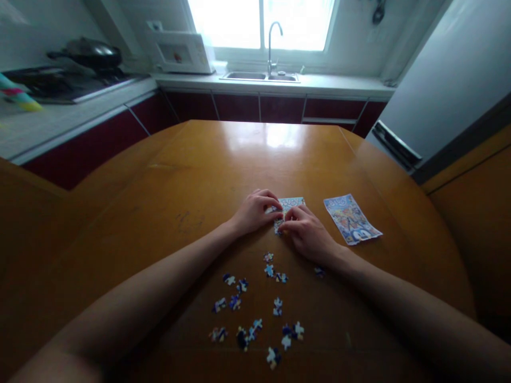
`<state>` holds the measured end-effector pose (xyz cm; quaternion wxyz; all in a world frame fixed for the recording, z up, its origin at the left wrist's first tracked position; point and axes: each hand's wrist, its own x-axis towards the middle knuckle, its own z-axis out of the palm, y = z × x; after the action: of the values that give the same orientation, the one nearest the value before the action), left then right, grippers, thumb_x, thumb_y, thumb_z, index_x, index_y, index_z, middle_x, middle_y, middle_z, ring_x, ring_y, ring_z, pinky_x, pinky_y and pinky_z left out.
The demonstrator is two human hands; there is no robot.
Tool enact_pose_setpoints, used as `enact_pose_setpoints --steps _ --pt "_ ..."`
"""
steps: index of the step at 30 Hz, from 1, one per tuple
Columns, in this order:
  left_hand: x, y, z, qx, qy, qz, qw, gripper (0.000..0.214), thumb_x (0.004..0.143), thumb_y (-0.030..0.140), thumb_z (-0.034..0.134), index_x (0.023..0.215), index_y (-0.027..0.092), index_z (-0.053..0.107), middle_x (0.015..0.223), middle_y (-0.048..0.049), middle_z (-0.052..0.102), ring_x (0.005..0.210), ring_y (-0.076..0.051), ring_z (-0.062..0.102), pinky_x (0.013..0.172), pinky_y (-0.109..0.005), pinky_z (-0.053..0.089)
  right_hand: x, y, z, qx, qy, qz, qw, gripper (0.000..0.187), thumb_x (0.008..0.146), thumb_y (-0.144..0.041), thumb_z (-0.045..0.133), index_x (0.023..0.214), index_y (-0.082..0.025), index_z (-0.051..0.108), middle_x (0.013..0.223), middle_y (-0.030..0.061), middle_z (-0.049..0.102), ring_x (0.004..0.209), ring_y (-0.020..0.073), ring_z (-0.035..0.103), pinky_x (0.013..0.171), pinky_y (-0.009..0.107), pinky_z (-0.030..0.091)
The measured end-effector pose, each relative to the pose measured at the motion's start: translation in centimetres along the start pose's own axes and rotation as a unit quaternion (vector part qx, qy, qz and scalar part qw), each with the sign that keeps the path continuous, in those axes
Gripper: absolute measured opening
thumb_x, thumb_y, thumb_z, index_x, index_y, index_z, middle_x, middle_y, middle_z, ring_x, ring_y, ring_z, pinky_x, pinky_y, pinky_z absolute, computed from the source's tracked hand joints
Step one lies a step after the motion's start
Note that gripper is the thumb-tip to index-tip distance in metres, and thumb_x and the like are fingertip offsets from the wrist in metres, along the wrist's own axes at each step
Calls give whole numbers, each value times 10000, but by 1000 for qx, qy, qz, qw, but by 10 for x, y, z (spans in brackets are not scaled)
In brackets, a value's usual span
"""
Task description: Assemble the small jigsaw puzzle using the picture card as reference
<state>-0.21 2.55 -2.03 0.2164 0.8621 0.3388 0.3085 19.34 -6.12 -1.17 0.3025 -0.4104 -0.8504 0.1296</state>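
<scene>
A partly joined jigsaw puzzle (293,201) lies flat on the wooden table, its middle and right side partly covered by my hands. At its left edge, my left hand (258,211) has its fingers curled and closed on the puzzle. My right hand (309,232) is closed too, with thumb and forefinger pinched together on the puzzle's lower right part; whether a single piece is between them is hidden. Nearer to me are several loose jigsaw pieces (269,271), some in small clusters. One dark piece (319,272) sits beneath my right wrist.
Right of the puzzle lies a printed picture sheet (351,219) with a curled lower edge. The wooden table (191,170) has a rounded outline. Beyond it are a counter with a sink (243,76), a white microwave (183,53), a pan (93,53) on the stove, and a fridge (451,80).
</scene>
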Motion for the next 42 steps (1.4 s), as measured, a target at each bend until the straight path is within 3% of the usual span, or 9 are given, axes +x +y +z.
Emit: enact_pose_setpoints --steps 5,12,16,19,23,30,36,42 --pt "-1 0 0 0 5 2 1000 79 792 313 795 852 264 781 936 -28 691 928 -206 593 870 -362 479 3 0 -10 18 33 4 999 244 893 -65 555 944 -207 747 947 72 636 953 216 516 845 364 472" --pt "0 0 -1 3 -6 -2 1000 105 791 337 795 871 270 782 952 -24 688 904 -199 584 833 -343 479 11 -14 -66 30 127 74 989 182 894 -125 587 929 -213 742 875 52 656 875 205 585 778 362 469" --pt "0 2 -2 7 -9 -5 1000 95 795 325 788 870 266 783 953 -27 690 910 -202 585 841 -350 478 8 -36 -86 42 133 84 987 153 895 -172 602 950 -212 739 868 51 674 825 197 599 731 353 472" --pt "0 3 -2 8 -12 -7 1000 100 796 330 785 871 265 782 956 -31 688 921 -207 587 849 -357 480 0 -50 -82 46 109 83 989 138 890 -174 613 938 -216 735 867 48 682 810 193 602 739 356 476" --pt "0 1 -1 10 -10 -4 1000 98 799 331 782 864 258 777 963 -32 687 942 -208 589 869 -363 477 -12 -57 -62 71 54 71 993 135 887 -144 608 905 -216 720 875 46 682 856 193 608 774 353 484" --pt "1 1 -1 12 -15 -1 1000 101 802 328 783 869 252 774 960 -32 687 914 -197 589 847 -346 476 -29 -59 -40 76 -111 11 991 147 903 -110 594 908 -203 707 893 50 648 858 177 546 752 304 456" --pt "0 2 -1 5 -12 2 1000 108 796 325 791 870 248 775 973 -34 688 917 -197 592 860 -352 478 -33 -68 -34 54 -240 -74 966 141 927 -163 616 806 -193 682 894 35 615 839 157 496 727 271 413" --pt "0 2 -1 6 -13 -1 1000 106 795 325 789 864 246 776 975 -41 687 930 -207 594 865 -362 477 -33 -69 -27 64 -275 -95 955 108 931 -230 632 880 -195 722 915 54 622 891 184 504 764 292 433"
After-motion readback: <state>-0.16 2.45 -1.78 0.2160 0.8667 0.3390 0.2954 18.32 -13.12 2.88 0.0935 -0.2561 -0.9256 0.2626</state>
